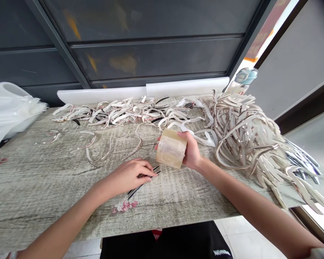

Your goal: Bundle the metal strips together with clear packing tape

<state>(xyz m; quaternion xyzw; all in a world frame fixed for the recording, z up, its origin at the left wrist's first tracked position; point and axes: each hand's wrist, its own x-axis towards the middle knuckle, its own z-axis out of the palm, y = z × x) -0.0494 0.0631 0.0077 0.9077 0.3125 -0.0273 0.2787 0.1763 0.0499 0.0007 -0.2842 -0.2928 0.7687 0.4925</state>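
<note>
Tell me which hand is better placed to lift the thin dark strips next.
Probably the left hand: it is right at the thin dark strips, while the right hand is occupied holding the wide tape roll.

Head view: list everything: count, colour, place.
tape: one roll, yellowish, centre
thin strips: several, dark, centre
curved strips: many, whitish, back, middle
strip heap: one, whitish, right
shiny strips: several, silver, right
bag: one, white, left
long rolls: two, white, back
bottle: one, bluish, back right
panelling: one expanse, grey, behind
table: one, greyish, centre
tiles: several, white, bottom
clothing: some, black, bottom
left hand: one, bare, on thin strips
right hand: one, bare, gripping tape
</note>
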